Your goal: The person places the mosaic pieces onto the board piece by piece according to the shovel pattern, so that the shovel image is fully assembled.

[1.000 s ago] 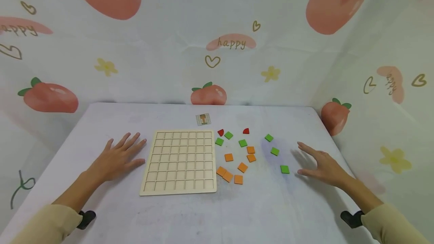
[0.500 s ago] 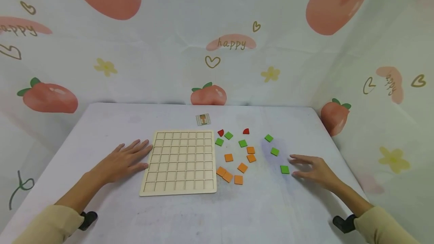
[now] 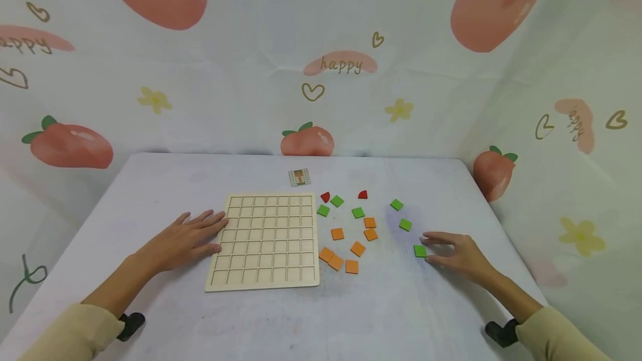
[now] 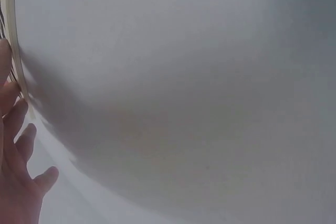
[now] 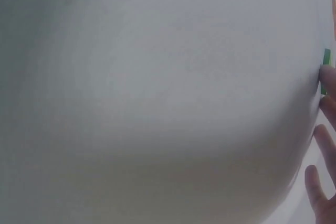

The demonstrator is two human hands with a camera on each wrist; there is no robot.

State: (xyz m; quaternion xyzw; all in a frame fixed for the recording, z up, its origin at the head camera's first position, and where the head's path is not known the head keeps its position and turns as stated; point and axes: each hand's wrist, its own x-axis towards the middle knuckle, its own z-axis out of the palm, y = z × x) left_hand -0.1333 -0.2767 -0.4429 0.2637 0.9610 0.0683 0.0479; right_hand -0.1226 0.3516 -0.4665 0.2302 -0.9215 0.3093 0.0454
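A pale wooden grid board (image 3: 266, 241) lies left of the middle of the table. My left hand (image 3: 178, 244) rests at its left edge with fingers spread, the fingertips over the rim; the left wrist view also shows these fingers (image 4: 16, 116) by the board's edge. My right hand (image 3: 461, 255) is beside the nearest green square tile (image 3: 420, 251), thumb and forefinger apart, the thumb tip right at the tile's edge. In the right wrist view a green tile (image 5: 326, 59) shows just past the fingertips.
Right of the board lie several orange square tiles (image 3: 352, 267), more green tiles (image 3: 358, 213) and two red quarter-round pieces (image 3: 363, 195). A small card with a gridded picture (image 3: 299, 177) lies behind the board. A printed cloth (image 3: 225, 99) hangs behind the table.
My right hand has moved left and slightly down to the nearest green tile. My left hand has moved right, its fingers now reaching onto the board's left edge.
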